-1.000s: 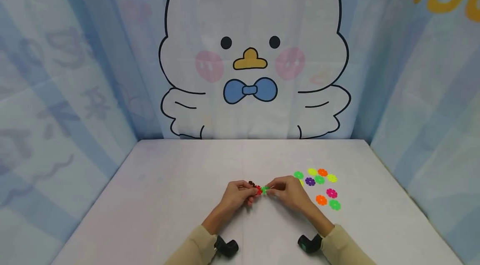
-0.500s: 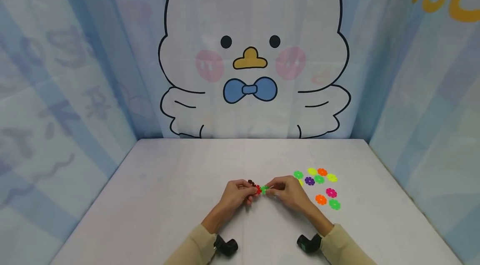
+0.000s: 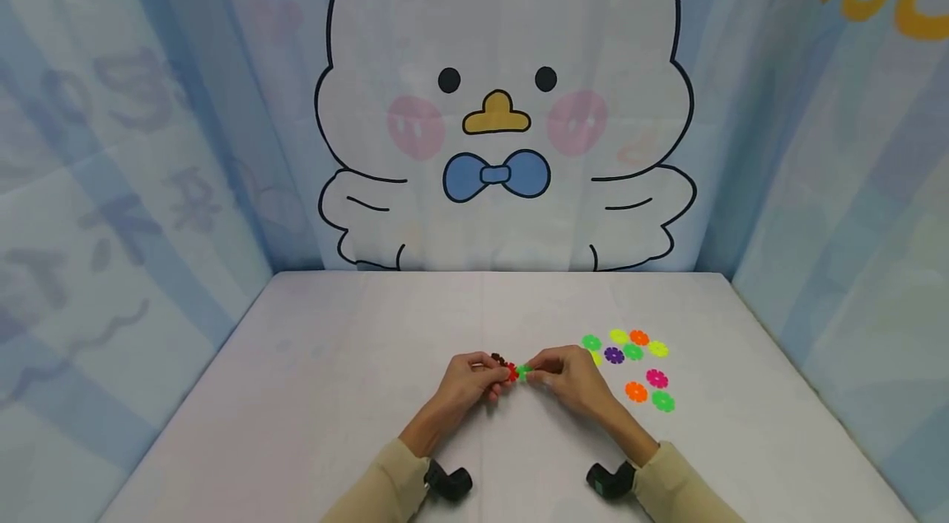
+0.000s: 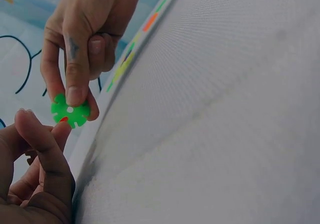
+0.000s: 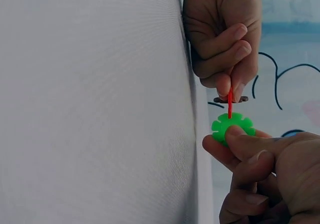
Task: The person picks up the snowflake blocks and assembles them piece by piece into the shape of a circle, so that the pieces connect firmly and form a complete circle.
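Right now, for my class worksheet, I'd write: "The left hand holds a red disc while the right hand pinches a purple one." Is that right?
Not quite: the right hand pinches a green disc, not a purple one, as the right wrist view shows. The left hand does hold a red disc.

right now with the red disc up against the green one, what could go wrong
The green disc might twist or slip, as the right hand pinches only part of it. The red disc, edge-on to it, could bend if pushed crooked. The brown disc, close by the left hand, may get knocked.
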Action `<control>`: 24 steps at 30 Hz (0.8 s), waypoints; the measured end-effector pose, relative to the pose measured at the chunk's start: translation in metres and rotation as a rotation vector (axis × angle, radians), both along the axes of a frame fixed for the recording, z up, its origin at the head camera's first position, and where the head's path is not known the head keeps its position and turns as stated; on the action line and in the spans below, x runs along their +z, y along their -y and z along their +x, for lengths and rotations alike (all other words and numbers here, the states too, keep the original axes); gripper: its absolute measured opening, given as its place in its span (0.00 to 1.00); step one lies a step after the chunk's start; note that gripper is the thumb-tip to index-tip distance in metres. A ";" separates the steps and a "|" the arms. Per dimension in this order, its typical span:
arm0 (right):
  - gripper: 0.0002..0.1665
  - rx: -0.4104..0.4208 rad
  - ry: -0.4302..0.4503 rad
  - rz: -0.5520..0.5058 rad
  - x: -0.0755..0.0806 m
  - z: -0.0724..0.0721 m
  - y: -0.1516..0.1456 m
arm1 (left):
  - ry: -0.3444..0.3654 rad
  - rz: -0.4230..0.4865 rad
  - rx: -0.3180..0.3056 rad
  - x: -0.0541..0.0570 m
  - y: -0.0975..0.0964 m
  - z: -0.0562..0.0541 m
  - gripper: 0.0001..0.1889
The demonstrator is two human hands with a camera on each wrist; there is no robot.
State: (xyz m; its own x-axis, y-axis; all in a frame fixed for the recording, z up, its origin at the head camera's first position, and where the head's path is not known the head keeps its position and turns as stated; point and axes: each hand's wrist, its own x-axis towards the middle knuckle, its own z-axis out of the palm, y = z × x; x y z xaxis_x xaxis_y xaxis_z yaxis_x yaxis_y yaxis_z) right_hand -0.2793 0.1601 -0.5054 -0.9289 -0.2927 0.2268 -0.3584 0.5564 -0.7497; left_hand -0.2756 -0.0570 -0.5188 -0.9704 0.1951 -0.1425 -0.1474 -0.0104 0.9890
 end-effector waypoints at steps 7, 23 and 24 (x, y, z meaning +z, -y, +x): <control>0.03 0.005 -0.014 -0.004 0.001 0.002 0.001 | 0.005 0.012 -0.005 0.000 0.000 0.000 0.07; 0.03 -0.033 -0.008 -0.025 0.001 0.003 0.003 | -0.009 0.064 -0.032 -0.002 0.000 -0.001 0.07; 0.03 -0.046 0.002 -0.028 0.001 0.003 0.003 | -0.007 0.067 -0.033 -0.002 0.000 -0.001 0.07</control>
State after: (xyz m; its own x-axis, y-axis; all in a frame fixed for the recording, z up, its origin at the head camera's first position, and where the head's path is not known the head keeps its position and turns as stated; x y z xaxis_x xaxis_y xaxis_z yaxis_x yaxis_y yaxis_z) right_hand -0.2759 0.1569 -0.5043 -0.9417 -0.2434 0.2324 -0.3314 0.5508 -0.7660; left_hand -0.2769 -0.0570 -0.5205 -0.9642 0.2357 -0.1215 -0.1419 -0.0716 0.9873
